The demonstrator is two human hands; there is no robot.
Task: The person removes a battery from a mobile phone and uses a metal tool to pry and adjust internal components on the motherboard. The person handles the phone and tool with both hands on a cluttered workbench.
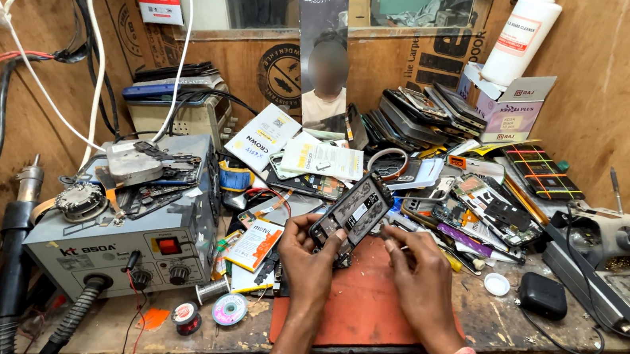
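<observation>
A: What sits at the far left of the bench?

B: A dark hot-air wand with a metal nozzle [18, 237] stands upright beside a grey box-shaped rework station with a red switch and two black knobs [132, 241]. Loose metal plates and circuit scraps lie heaped on the station's top. In front of it, on the worn wooden workbench [521, 326], lie small spools of solder wire [229, 310].

A: And the hands?

B: They meet over a flat red-orange work mat [359, 306]. The left hand [310, 258] is curled closed around the lower end of an opened black mobile phone with its back cover off [352, 211], thumb pressed on the near edge. The phone is tilted, its top end pointing up and away, raised above the mat near the centre of the bench.

A: The other one?

B: The right hand [417, 271], with a pink thread band at the wrist, is half curled just right of the phone, fingertips bent towards its lower edge. I cannot tell whether it pinches a tool or actually touches the phone.

A: Further right?

B: A pile of stripped circuit boards and phone parts [479, 209], a small white round cap [496, 284], and a black rounded pouch-like case [542, 295].
</observation>
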